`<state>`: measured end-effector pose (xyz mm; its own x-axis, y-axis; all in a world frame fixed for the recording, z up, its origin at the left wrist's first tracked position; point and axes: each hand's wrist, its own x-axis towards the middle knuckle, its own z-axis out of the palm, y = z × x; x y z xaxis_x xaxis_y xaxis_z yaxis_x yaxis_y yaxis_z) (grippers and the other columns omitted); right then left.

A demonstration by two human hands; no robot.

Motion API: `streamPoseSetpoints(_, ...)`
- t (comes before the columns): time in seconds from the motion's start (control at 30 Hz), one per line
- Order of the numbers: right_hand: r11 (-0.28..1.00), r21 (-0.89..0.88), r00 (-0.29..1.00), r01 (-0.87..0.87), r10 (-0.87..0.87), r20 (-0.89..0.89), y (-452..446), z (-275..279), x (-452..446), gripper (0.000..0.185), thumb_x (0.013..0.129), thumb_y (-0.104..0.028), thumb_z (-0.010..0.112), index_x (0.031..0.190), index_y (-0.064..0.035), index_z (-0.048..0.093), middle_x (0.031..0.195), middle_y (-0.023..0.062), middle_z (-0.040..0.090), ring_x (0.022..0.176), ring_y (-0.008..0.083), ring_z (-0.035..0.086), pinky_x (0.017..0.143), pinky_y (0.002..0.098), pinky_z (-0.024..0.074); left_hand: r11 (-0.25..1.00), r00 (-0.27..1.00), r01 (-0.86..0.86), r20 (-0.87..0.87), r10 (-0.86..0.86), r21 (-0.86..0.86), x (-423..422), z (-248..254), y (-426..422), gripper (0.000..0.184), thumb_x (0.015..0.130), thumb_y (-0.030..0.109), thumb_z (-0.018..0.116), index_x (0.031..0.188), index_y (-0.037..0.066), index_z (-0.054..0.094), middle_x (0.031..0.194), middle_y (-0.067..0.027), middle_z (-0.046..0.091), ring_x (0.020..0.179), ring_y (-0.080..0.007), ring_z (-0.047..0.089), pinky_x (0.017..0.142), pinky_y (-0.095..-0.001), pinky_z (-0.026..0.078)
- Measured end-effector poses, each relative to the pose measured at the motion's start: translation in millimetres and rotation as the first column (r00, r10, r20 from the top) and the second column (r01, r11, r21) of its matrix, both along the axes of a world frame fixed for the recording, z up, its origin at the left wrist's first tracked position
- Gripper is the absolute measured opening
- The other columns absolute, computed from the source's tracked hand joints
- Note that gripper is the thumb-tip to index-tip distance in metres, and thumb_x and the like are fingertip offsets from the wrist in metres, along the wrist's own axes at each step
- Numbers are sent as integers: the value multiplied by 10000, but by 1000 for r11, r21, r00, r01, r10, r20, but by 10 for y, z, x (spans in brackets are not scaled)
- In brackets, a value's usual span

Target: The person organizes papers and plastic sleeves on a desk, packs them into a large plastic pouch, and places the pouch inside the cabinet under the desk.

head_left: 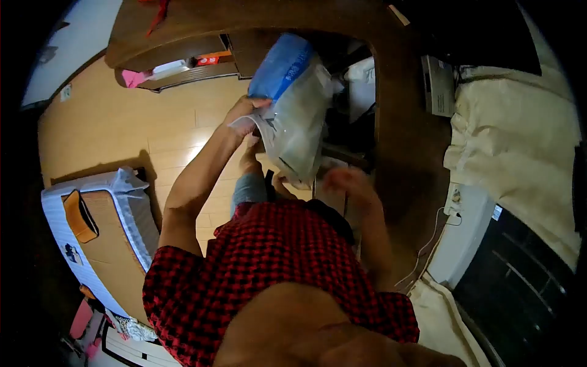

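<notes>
My left hand [247,113] is closed on the edge of a pale, translucent plastic bag [296,125], which hangs in front of me. A blue panel with white lettering [281,66] shows at the top of the bag; whether it is part of the bag or a separate pack, I cannot tell. My right hand [348,180] is to the right of the bag's lower end and apart from it. Motion smears its fingers. What fills the bag is hidden.
A dark brown desk [406,159] curves round the front and right, with a cubby behind the bag holding white items [362,85]. On the left stands a covered piece of furniture [113,244] with a brown case [81,217] on it. A white cable [422,254] runs at right.
</notes>
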<state>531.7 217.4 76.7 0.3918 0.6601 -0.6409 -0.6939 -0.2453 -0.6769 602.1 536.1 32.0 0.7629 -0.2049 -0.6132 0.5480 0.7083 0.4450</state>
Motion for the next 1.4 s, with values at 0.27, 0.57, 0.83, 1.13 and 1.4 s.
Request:
streamPoseSetpoints(0.27, 701, -122, 673, 703, -711, -206, 386, -998, 693, 585, 787, -411, 560, 1221, -54, 399, 1184, 97, 462, 1069, 238, 432, 916, 354, 331, 977, 909, -36, -412, -55, -210, 106, -567, -320, 248, 754, 108, 537, 973, -6, 552, 905, -105, 586, 799, -238, 554, 744, -326, 446)
streamPoseSetpoints(0.57, 485, -371, 423, 792, -874, -240, 515, -1526, 636, 503, 769, -268, 593, 1173, -17, 427, 1132, 125, 481, 1013, 272, 461, 886, 364, 367, 973, 960, 219, -161, -227, -67, 423, -699, 95, 452, 640, 19, 625, 1070, -36, 499, 970, -121, 584, 889, -236, 558, 815, -343, 439)
streamPoseSetpoints(0.83, 373, -436, 380, 819, -922, -74, 318, -1662, 632, 443, 748, -153, 598, 1130, 8, 444, 1050, 138, 513, 967, 281, 486, 849, 371, 395, 532, 694, 579, -31, -719, 618, 997, -1057, -62, 575, 623, -28, 592, 1170, -18, 416, 982, -128, 556, 816, -213, 563, 727, -290, 473)
streamPoseSetpoints(1.13, 300, -312, 277, 901, -954, -116, 196, -1864, 779, 402, 773, -107, 571, 1144, -21, 444, 1029, 73, 528, 930, 232, 501, 834, 320, 399, 947, 941, 320, -112, -318, 1, 1032, -935, -374, 570, 641, 57, 656, 1164, 13, 433, 950, -109, 588, 806, -226, 578, 711, -315, 475)
streamPoseSetpoints(1.4, 218, -312, 224, 925, -974, -18, 22, -1841, 744, 391, 781, -109, 564, 1144, -26, 445, 1029, 70, 530, 927, 224, 502, 832, 316, 400, 431, 476, 722, 63, -877, 541, 1702, -827, -1224, 572, 613, 100, 635, 1155, 41, 460, 799, -71, 587, 637, -146, 539, 594, -274, 459)
